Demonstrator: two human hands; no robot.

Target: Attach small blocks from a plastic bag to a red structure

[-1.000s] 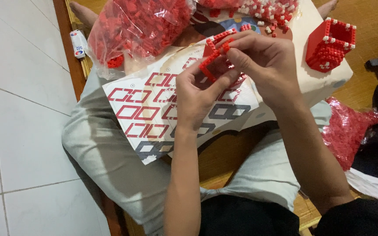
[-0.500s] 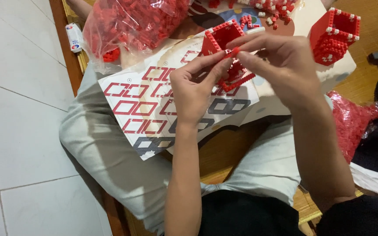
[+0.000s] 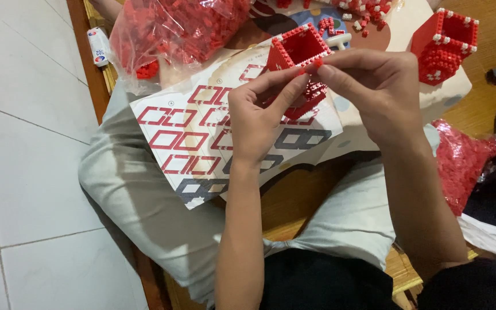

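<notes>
The red brick box (image 3: 297, 49) now sits higher over the instruction sheet (image 3: 202, 143) than a second ago; left hand (image 3: 256, 117) grips its wall, right hand (image 3: 374, 86) fingers pinch a small red brick (image 3: 317, 62) at the rim

1. One view only, head-worn, looking steeply down over the wearer's own lap and forearms.
2. Faces forward and down: far edge of the scene at 12 o'clock, wearer's torso at 6 o'clock.
3. Close range: left hand (image 3: 259, 117) and right hand (image 3: 374, 92) fill the centre, with a red brick box (image 3: 299, 49) just above them toward 12 o'clock.
4. Printed instruction sheet (image 3: 185, 143) spread over the knees, toward 9 o'clock of centre.
5. White tiled floor (image 3: 24, 172) along the whole 9 o'clock side; second red brick box (image 3: 443, 49) at 2 o'clock; bag of red bricks (image 3: 179, 28) at 11 o'clock.
6. No second view, so no shared part.
</notes>
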